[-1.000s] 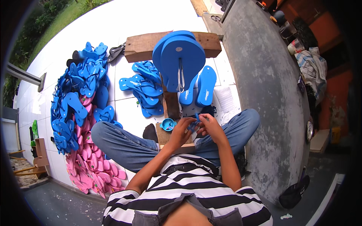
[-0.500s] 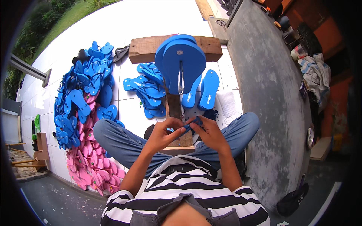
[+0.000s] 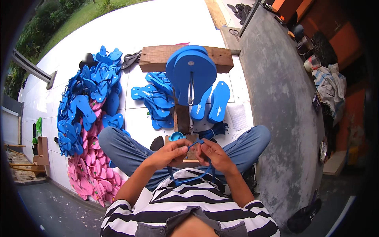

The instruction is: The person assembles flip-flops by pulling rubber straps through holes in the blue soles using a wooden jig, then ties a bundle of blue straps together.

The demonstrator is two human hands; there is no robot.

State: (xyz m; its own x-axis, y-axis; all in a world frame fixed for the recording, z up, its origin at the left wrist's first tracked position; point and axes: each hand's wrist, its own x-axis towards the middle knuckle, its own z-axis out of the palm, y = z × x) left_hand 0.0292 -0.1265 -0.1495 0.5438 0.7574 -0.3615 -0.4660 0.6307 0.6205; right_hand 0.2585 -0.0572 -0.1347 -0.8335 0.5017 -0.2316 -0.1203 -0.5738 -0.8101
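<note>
Both of my hands are pinched on a blue flip-flop strap (image 3: 179, 183) above my lap. My left hand (image 3: 172, 152) and my right hand (image 3: 215, 155) nearly meet, with a short stretch of the strap between their fingertips. The rest of it hangs in a loop below them, against my striped shirt. In front of me, stacked blue flip-flop soles (image 3: 196, 72) sit on a wooden stand (image 3: 156, 58), with a thin metal loop (image 3: 191, 89) sticking out of the top one. Just beyond my hands is a small blue cup (image 3: 177, 136).
To the left lies a big heap of blue flip-flops (image 3: 83, 108) and pink flip-flops (image 3: 92, 166). More blue flip-flops (image 3: 158, 98) lie left of the stand's post. On its right are loose blue soles (image 3: 220, 102) and a bundle of blue straps (image 3: 214, 130). A grey ledge (image 3: 282, 98) runs along the right.
The strap now hangs in a visible loop below my hands; before, it was bunched between my fingers. My hands have come slightly lower, and the blue cup has come into sight.
</note>
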